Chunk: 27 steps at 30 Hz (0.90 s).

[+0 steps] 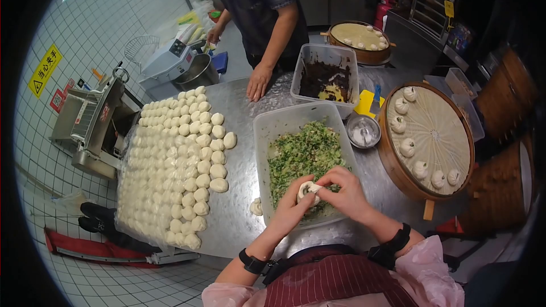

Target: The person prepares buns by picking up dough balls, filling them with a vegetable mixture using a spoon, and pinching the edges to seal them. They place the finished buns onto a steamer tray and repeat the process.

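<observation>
Over the near part of a plastic tub (pixel 261 153) of chopped green filling (pixel 307 150), both hands hold one partly gathered bun (pixel 307 188). My left hand (pixel 291 204) cups it from the left. The fingertips of my right hand (pixel 345 192) pinch the dough at its rim. The bun's opening faces up, and what is inside is hard to make out. A small lump of dough (pixel 256 207) lies on the metal table (pixel 239 222), left of the tub. To the right, a round bamboo steamer (pixel 426 131) has several pleated buns (pixel 406 147) along its left edge.
Rows of dough balls (pixel 193 153), partly under clear plastic, fill the table's left side. Beyond the tub stand a second tub of dark filling (pixel 325 79) and a metal bowl (pixel 363 131). Another person (pixel 261 23) leans a hand on the far edge. A further steamer (pixel 361 42) stands behind.
</observation>
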Each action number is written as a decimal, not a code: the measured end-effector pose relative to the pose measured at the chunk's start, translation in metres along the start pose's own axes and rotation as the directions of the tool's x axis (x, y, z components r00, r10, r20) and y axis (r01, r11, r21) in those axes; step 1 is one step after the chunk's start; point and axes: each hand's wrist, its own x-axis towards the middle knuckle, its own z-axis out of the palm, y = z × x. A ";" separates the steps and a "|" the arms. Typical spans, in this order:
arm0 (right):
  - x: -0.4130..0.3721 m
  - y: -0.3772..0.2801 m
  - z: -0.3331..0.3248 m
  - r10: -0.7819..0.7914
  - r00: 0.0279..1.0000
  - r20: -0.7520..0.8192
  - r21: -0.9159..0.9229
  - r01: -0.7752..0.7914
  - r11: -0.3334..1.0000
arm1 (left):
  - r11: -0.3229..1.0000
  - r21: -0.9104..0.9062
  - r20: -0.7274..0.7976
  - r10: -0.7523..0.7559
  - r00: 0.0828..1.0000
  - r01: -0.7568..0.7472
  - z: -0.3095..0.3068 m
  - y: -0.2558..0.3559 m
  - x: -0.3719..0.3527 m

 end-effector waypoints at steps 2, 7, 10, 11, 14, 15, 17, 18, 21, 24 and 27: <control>0.000 -0.003 -0.001 -0.086 0.996 -0.020 -0.101 0.083 0.991 | 0.994 0.107 -0.015 0.021 1.000 -0.019 0.001 0.000 0.000; -0.001 -0.013 -0.001 -0.089 0.996 0.014 -0.123 0.090 0.988 | 0.959 0.271 0.166 0.040 0.985 -0.085 -0.008 -0.006 0.005; 0.002 -0.013 -0.001 0.023 0.998 0.052 0.058 -0.026 0.998 | 0.998 0.052 0.144 0.033 0.989 -0.041 -0.007 -0.001 0.009; 0.002 -0.011 -0.002 0.026 0.999 0.048 0.061 -0.029 0.998 | 0.998 0.056 0.147 0.030 0.989 -0.038 -0.006 0.003 0.007; 0.002 -0.003 -0.004 0.006 0.999 0.054 0.072 -0.009 0.997 | 0.961 -0.260 0.016 -0.089 0.996 0.091 -0.004 0.006 0.003; 0.001 -0.002 -0.003 0.029 0.998 0.056 0.073 -0.033 0.997 | 0.962 -0.258 0.016 -0.089 0.996 0.090 -0.002 0.004 0.002; 0.000 -0.001 -0.003 0.053 0.997 0.063 0.074 -0.057 0.996 | 0.999 -0.042 -0.023 -0.030 0.999 0.029 0.001 0.003 0.002; -0.001 -0.001 -0.004 -0.074 0.996 0.039 -0.030 0.075 0.997 | 0.999 -0.042 -0.027 -0.032 0.999 0.031 0.000 0.004 0.001; 0.000 -0.014 -0.006 -0.165 0.985 0.042 -0.125 0.169 0.978 | 0.991 0.110 0.092 -0.090 0.992 0.080 -0.003 0.005 0.002; 0.001 -0.018 -0.006 -0.108 0.991 0.076 -0.096 0.115 0.989 | 0.978 0.199 0.146 -0.086 0.986 0.056 -0.007 0.003 0.005; 0.007 -0.025 -0.007 -0.093 0.991 0.097 -0.057 0.098 0.994 | 0.971 0.226 0.209 0.025 0.978 -0.073 -0.012 0.012 0.008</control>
